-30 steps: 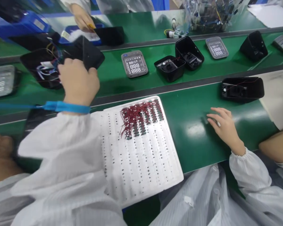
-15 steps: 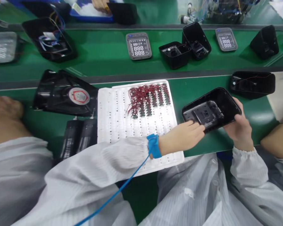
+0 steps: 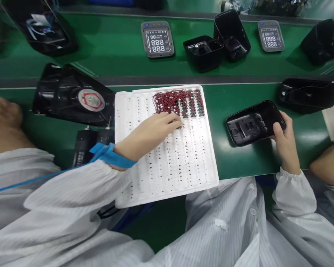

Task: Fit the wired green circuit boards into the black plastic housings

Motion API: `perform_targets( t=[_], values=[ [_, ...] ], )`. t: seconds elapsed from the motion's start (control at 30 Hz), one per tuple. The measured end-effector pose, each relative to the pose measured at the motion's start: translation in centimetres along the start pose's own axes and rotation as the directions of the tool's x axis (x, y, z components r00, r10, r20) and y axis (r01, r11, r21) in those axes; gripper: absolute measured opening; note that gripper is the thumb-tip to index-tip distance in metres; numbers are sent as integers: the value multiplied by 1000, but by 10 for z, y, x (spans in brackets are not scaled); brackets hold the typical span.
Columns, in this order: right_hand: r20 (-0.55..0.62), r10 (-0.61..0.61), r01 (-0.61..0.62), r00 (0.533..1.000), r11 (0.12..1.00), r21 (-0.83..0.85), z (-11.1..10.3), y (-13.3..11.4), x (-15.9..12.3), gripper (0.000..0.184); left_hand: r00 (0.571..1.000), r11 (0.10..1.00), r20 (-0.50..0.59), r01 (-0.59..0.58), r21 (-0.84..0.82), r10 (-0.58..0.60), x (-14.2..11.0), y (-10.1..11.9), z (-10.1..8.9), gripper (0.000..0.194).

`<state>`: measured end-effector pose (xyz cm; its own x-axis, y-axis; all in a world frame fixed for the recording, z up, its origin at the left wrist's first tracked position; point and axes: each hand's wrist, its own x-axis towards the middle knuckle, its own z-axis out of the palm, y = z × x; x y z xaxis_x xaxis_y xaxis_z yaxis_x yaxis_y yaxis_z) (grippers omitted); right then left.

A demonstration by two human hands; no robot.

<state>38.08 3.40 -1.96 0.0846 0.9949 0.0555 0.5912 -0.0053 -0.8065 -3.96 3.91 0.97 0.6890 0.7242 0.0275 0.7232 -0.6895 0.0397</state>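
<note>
My left hand point(image 3: 158, 129), with a blue wrist strap point(image 3: 111, 155), reaches over a white foam tray point(image 3: 167, 174). Its fingers are pinched together at the lower edge of a bunch of small green circuit boards point(image 3: 192, 105) with dark red wires point(image 3: 167, 100). A bit of a small dark board shows at the fingertips; the rest is hidden. To the right of the tray, my right hand point(image 3: 286, 139) grips a black plastic housing point(image 3: 246, 126) by its right end, thumb on the rim. The housing's open side faces up, tilted toward me.
Along the green conveyor lie grey display units point(image 3: 157, 40) and open black housings point(image 3: 203, 55). A black case with a round red-and-white sticker point(image 3: 91, 100) and dark cylindrical tools point(image 3: 83, 144) are left of the tray. Another person's arm point(image 3: 5, 122) rests at far left, another point(image 3: 330, 163) at far right.
My left hand has left the housing and moved left to the wired boards on the tray. My right hand keeps the housing, now slightly farther right. The view has shifted a little.
</note>
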Motion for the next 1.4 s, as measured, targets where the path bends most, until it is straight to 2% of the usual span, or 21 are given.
perform_targets(
  t=[0.1,0.27,0.43,0.57,0.63,0.7,0.77,0.87,0.93,1.07,1.13,1.2,1.23,1.3,1.4],
  values=[
    [-11,-53,49,999,967,-249,-2,-6,-2,65,1000,1000,11,-21,-15,21,0,-11,3,40],
    [-117,-240,178,964,904,-389,-6,-7,-11,65,997,996,42,-62,64,59,13,-18,-2,32],
    [-217,-352,233,911,870,-434,-13,-19,-26,56,983,974,121,-155,163,136,23,-10,-27,38],
    [-212,-407,308,888,871,-383,-6,-45,-40,38,987,974,96,-146,175,131,24,1,-50,41],
    [-138,-459,397,878,857,-329,7,-60,-47,29,991,978,87,-115,177,101,24,4,-57,39],
    [11,-540,528,842,819,-226,26,-73,-55,27,994,972,79,-90,215,74,26,6,-62,39],
    [183,-619,641,764,761,-103,50,-82,-65,28,998,976,37,-54,209,47,28,9,-65,39],
    [397,-667,726,630,688,4,85,-86,-80,30,999,996,-20,-42,73,44,31,16,-67,37],
    [484,-636,725,601,689,6,103,-83,-87,32,995,996,-35,-92,-13,92,31,25,-69,36],
    [533,-559,656,635,755,11,129,-80,-91,33,959,936,-67,-284,-208,276,30,49,-83,40],
    [531,-535,624,657,781,15,141,-81,-89,34,928,851,-104,-370,-372,357,30,63,-93,39],
    [531,-529,600,662,799,47,149,-82,-86,39,911,774,-125,-400,-491,392,31,77,-99,35],
    [524,-533,584,664,808,81,149,-83,-85,46,915,767,-125,-391,-508,384,32,83,-99,32],
    [479,-550,530,684,826,193,142,-83,-80,57,939,822,-142,-344,-454,314,33,93,-92,28],
    [382,-549,392,744,821,415,115,-82,-75,54,966,931,-235,-177,-320,103,37,104,-66,22]
  ],
)
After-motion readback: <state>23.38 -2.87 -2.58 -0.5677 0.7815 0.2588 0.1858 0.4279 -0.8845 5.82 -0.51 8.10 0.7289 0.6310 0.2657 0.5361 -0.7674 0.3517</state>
